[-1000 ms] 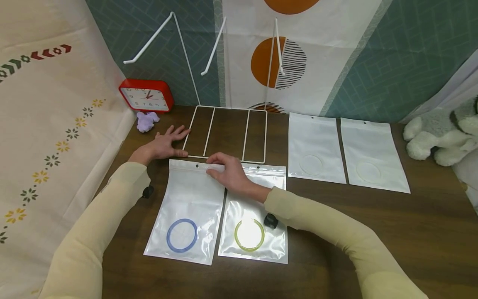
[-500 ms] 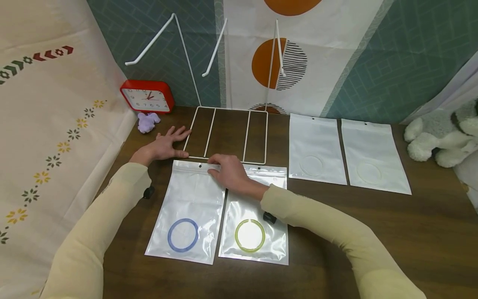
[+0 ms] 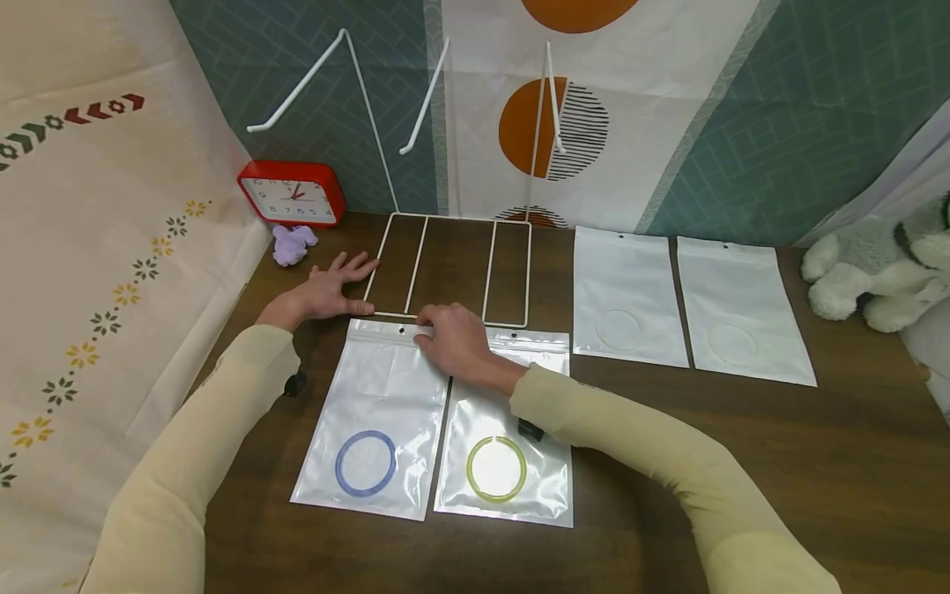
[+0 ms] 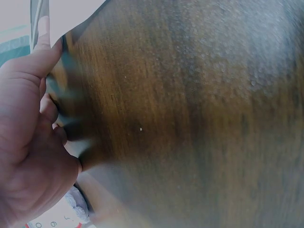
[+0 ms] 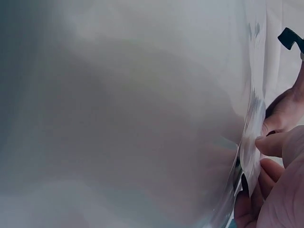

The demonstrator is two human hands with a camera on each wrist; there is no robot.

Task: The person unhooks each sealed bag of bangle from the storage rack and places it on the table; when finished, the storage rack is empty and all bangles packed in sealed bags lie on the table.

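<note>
My right hand [image 3: 458, 342] pinches the top right corner of a silvery zip bag [image 3: 371, 388] printed with a blue ring; in the right wrist view, thumb and fingers grip the bag's edge [image 5: 251, 152]. Beside it lies a second zip bag [image 3: 545, 396] with a yellow-green ring, partly covered by my right hand and forearm. My left hand [image 3: 330, 289] is flat on the wooden table with fingers spread, its fingertips and thumb tip at the left side of a white wire rack [image 3: 487, 272]. The left wrist view shows that hand [image 4: 28, 128] low against the tabletop.
Two more white zip bags [image 3: 623, 285] with faint rings lie at the back right. The rack's upright prongs [image 3: 300, 78] rise over the table's rear. A red clock [image 3: 293, 191] and a small purple plush [image 3: 292, 244] sit back left, a grey-white plush dog [image 3: 861, 268] far right.
The blue-ring bag has shifted slightly right, closer to the yellow-green-ring bag, with my right hand holding its corner. My left hand stays in place.
</note>
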